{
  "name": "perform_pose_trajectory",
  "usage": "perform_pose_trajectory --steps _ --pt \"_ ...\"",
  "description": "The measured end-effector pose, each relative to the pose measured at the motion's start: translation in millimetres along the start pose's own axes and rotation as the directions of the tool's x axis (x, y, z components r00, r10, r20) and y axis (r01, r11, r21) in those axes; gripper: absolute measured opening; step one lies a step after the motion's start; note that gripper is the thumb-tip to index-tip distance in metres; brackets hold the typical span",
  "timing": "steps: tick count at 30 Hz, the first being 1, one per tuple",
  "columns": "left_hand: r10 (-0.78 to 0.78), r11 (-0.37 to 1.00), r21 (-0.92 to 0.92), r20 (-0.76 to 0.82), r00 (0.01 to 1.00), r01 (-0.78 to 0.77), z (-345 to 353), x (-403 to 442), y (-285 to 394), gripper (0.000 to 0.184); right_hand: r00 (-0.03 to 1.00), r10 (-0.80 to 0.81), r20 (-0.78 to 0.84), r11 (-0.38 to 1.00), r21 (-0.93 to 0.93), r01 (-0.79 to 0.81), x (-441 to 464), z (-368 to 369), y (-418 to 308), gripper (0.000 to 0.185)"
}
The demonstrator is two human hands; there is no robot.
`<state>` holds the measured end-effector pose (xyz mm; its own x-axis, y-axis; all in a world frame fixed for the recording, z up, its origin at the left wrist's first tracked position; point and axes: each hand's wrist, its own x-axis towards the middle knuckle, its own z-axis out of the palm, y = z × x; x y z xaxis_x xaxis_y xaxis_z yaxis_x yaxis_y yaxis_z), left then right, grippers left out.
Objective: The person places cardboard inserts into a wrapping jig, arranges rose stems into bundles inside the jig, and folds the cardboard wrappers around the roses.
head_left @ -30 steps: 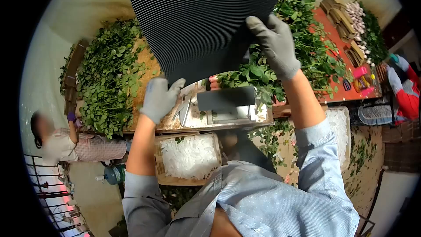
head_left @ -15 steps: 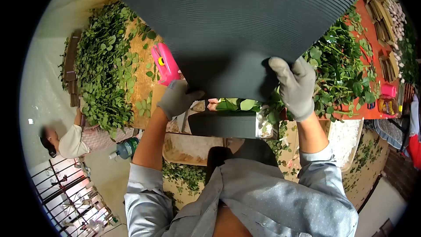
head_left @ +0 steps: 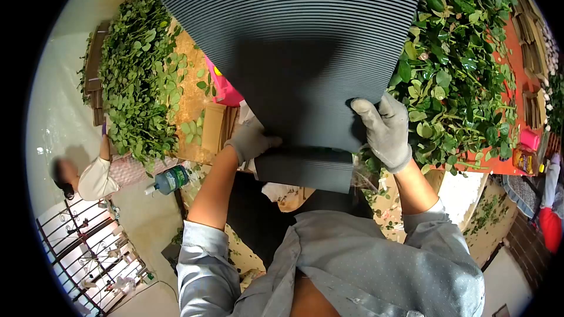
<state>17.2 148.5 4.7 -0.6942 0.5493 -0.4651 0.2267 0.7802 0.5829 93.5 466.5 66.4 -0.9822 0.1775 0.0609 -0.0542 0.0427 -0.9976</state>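
Note:
A large dark grey corrugated sheet (head_left: 294, 82) spans the space between my two grey-gloved hands, widening towards the top of the view. My left hand (head_left: 252, 140) grips its lower left edge, thumb lying on the face. At the right edge, my right hand (head_left: 388, 132) pinches the sheet, thumb on top and the other fingers partly behind it. Just below lies a second dark panel (head_left: 304, 171), with crinkled clear wrap (head_left: 365, 177) at its right end. A pink plastic tool (head_left: 225, 90) is partly covered by the sheet, beside my left hand.
Leafy stems are piled at left (head_left: 132, 76) and right (head_left: 452, 70) on the worktable. Folded cardboard (head_left: 214, 126) is near my left wrist. Another person (head_left: 97, 176) is at the far left, close to a large water bottle (head_left: 170, 181). Cardboard pieces (head_left: 531, 41) line the right side.
Both hands have lowered the sheet slightly towards my body, and it now hides the pink flower and leaves seen beneath it before. The view has shifted, showing more of the right-hand stems.

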Motion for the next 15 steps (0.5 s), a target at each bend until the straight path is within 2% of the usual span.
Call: perform_pose_trajectory --steps 1,3,4,6,8,10,12,13,15 --pt "0.002 1.000 -0.005 0.000 1.000 -0.002 2 1 0 0.040 0.998 0.056 0.021 0.998 0.019 -0.057 -1 0 0 0.020" --pt "-0.100 0.984 -0.138 0.082 0.992 0.111 2 4 0 0.040 1.000 0.006 0.018 0.999 -0.052 -0.006 -1 1 0 0.021" --pt "-0.096 0.985 -0.139 0.082 0.992 0.107 1 5 2 0.040 0.999 -0.047 0.013 0.992 -0.118 0.048 -1 1 -1 0.022" --pt "-0.167 0.979 -0.095 0.147 0.975 0.182 -3 9 9 0.040 0.994 -0.112 0.000 0.985 -0.136 0.111 -3 5 11 0.022" --pt "-0.140 0.988 -0.045 0.133 0.981 0.147 -8 10 21 0.039 0.983 -0.181 -0.011 0.971 -0.164 0.176 -4 5 15 0.022" --pt "-0.118 0.993 -0.007 0.107 0.987 0.120 -9 12 24 0.038 0.997 -0.061 -0.040 0.990 -0.127 0.055 -10 6 8 0.019" --pt "-0.107 0.975 0.214 0.186 0.977 0.066 -2 16 14 0.043 0.995 0.080 -0.062 0.994 -0.070 -0.084 -15 8 8 0.013" --pt "-0.107 0.977 0.204 0.181 0.978 0.069 5 20 2 0.043 0.995 0.079 -0.052 0.994 -0.077 -0.083 -17 7 12 0.013" --pt "-0.265 0.960 0.153 0.231 0.936 0.234 23 25 -18 0.046 0.996 -0.047 -0.072 0.968 -0.249 0.028 -23 5 21 0.007"
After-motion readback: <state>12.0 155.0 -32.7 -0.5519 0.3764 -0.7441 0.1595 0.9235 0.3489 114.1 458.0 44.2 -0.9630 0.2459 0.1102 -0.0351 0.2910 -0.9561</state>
